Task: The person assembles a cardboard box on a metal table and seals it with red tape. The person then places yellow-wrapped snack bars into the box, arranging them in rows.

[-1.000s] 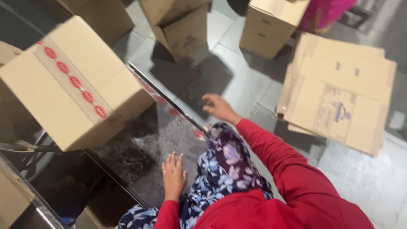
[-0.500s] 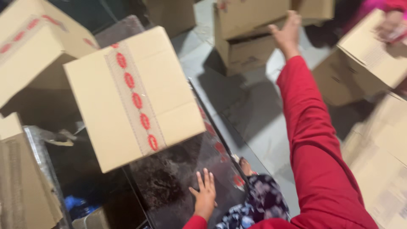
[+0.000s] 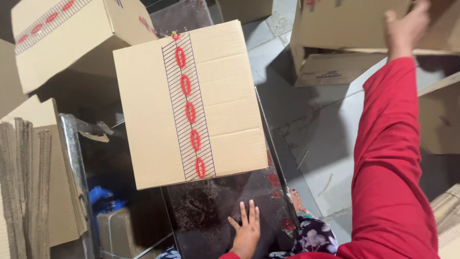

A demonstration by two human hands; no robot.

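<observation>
My left hand lies flat with fingers spread on a dark, stained metal table, holding nothing. Just beyond it a sealed cardboard box with a strip of red-patterned tape rests on the table. My right arm, in a red sleeve, stretches up to the top right, where my right hand grips the lower edge of another plain cardboard box. The fingertips are partly cut off by the frame edge.
A second taped box sits at the upper left. Flattened cardboard sheets stand on edge at the left beside a metal frame. An open box and another carton lie on the grey tiled floor.
My right hand has left the table edge and risen far up to the box at the top right. The left hand stays flat on the table while the view swings left.
</observation>
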